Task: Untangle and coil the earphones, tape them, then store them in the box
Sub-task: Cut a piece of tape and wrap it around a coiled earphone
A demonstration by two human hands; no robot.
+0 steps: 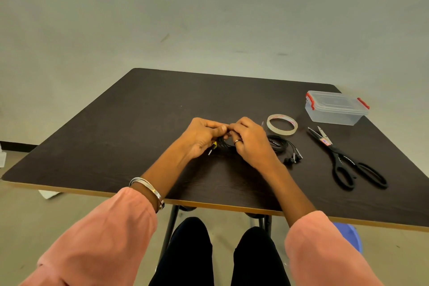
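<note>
1. Left hand (201, 135): mine, fingers curled, thumb pinching the black cable (224, 144) against them. The plug (210, 151) with its yellow band sticks out below my palm.
2. Right hand (249, 140): fingers curled round the same cable, fingertips meeting those of my left. A ring is on one finger.
3. Earphones, second set (284, 146): lying just to the right of my right hand, loosely looped, buds (293, 159) nearest me (whether this is a separate set or the far end of mine, I cannot tell).
4. Tape (282, 124): clear roll, just beyond my right hand. Red print inside the core, too small to read.
5. Scissors (346, 158): black, well right of my right hand, blades slightly apart. A small red and blue label near the pivot, unreadable.
6. Box (336, 108): clear, red clips, lid on, farthest right and away from me.
7. Step in hand, as I judge it: coiling. Keep loops even and flat, pinch the bundle firmly with my left, feed slack with my right without twisting, leave the plug end free for taping.
</note>
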